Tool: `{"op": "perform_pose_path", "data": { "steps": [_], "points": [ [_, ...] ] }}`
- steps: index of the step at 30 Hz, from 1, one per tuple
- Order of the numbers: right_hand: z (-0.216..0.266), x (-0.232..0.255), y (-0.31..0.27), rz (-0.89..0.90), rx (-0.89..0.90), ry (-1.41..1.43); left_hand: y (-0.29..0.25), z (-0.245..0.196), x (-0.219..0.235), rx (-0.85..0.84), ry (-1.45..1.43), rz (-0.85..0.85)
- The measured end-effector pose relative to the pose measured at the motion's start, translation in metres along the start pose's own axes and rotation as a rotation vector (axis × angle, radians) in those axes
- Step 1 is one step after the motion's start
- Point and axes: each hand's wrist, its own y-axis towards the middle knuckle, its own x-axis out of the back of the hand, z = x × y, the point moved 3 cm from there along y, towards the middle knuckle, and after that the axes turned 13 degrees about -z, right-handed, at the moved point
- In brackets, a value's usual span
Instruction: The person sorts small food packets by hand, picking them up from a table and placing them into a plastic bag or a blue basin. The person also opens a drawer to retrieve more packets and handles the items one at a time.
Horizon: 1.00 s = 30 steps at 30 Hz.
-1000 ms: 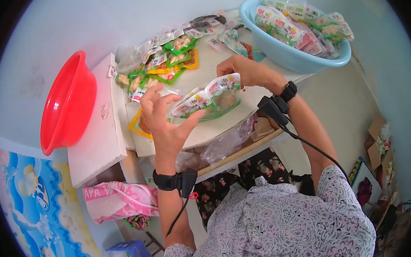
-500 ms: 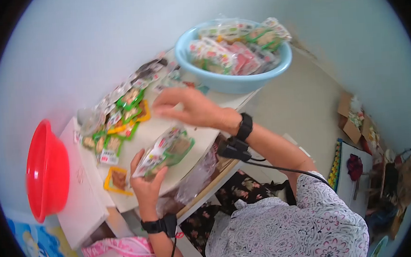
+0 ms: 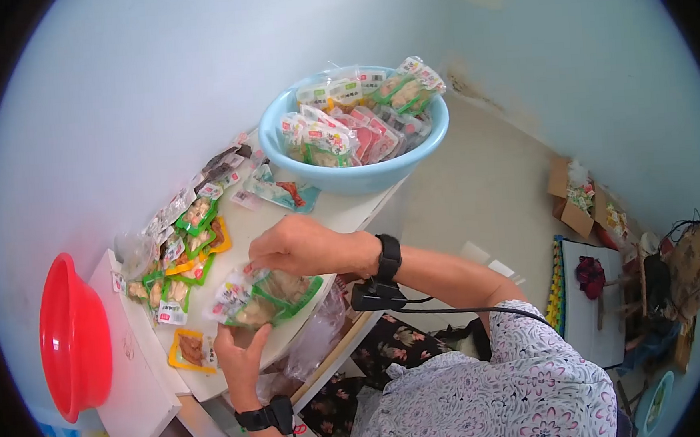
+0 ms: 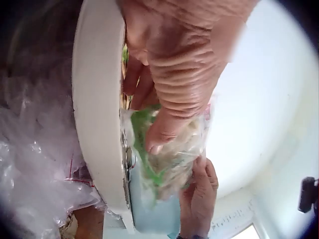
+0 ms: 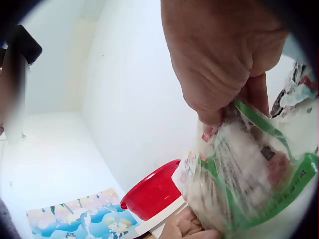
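Two green-edged clear food pouches, with pale pieces inside and white printed tops, are held together over the table. My left hand grips them from the near left side; in the left wrist view its thumb lies across the front of a pouch. Opposite it, my right hand pinches their upper part between thumb and fingers. The right wrist view shows that pinch on the printed top, with the clear pouch spread below. Some fingers of both hands are hidden behind the plastic.
A blue basin heaped with packets stands at the table's far right. Several green and yellow packets are piled along the wall, with one yellow-edged packet apart. A red basin leans at the left. Clear plastic lies under the tabletop.
Half a second ago my right hand was raised away from the pouches while the left held them; now it pinches them again. The head view has turned right.
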Motion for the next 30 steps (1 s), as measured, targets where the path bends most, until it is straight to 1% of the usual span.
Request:
{"op": "perform_pose_path", "data": {
  "steps": [2,5,7,9,11,13,16,17,19,21,23,25,27,28,30],
  "points": [
    [0.005,0.015,0.001,-0.136,-0.018,0.064,-0.002,-0.007,-0.006,-0.014,-0.138,-0.039],
    [0.010,0.061,0.009,-0.352,0.003,-0.082,0.000,-0.013,-0.007,-0.060,-0.136,-0.004],
    [0.014,0.103,0.015,-0.518,-0.046,-0.180,0.001,-0.010,-0.007,-0.086,-0.112,0.003],
    [0.003,0.150,0.015,-0.653,-0.175,-0.171,0.001,-0.009,-0.006,-0.093,-0.111,0.005],
    [-0.001,0.195,0.018,-0.760,-0.233,-0.319,0.000,-0.010,-0.006,-0.079,-0.130,0.003],
    [-0.011,0.231,0.015,-0.844,-0.225,-0.489,0.000,-0.008,-0.005,-0.051,-0.153,0.013],
    [-0.037,0.271,0.005,-0.859,-0.226,-0.722,0.000,-0.008,-0.005,-0.035,-0.165,0.014],
    [-0.047,0.279,0.001,-0.839,-0.272,-0.784,0.001,-0.008,-0.004,-0.034,-0.162,0.013],
    [-0.063,0.287,-0.006,-0.797,-0.365,-0.901,0.001,-0.011,-0.003,-0.038,-0.162,0.016],
    [-0.095,0.288,-0.031,-0.724,-0.351,-1.059,0.001,-0.010,-0.002,-0.036,-0.161,0.020],
    [-0.100,0.282,-0.036,-0.642,-0.358,-1.204,0.001,-0.007,-0.002,-0.025,-0.159,0.032],
    [-0.078,0.272,-0.030,-0.544,-0.398,-1.336,0.002,-0.005,-0.003,-0.063,-0.170,0.022],
    [-0.073,0.278,-0.033,-0.564,-0.537,-1.265,0.000,-0.001,-0.003,-0.068,-0.182,0.016],
    [-0.078,0.281,-0.035,-0.564,-0.600,-1.218,0.001,0.001,-0.004,-0.060,-0.191,0.014],
    [-0.084,0.288,-0.048,-0.682,-0.400,-1.169,-0.001,0.002,-0.001,-0.047,-0.181,-0.004]
  ]
}}
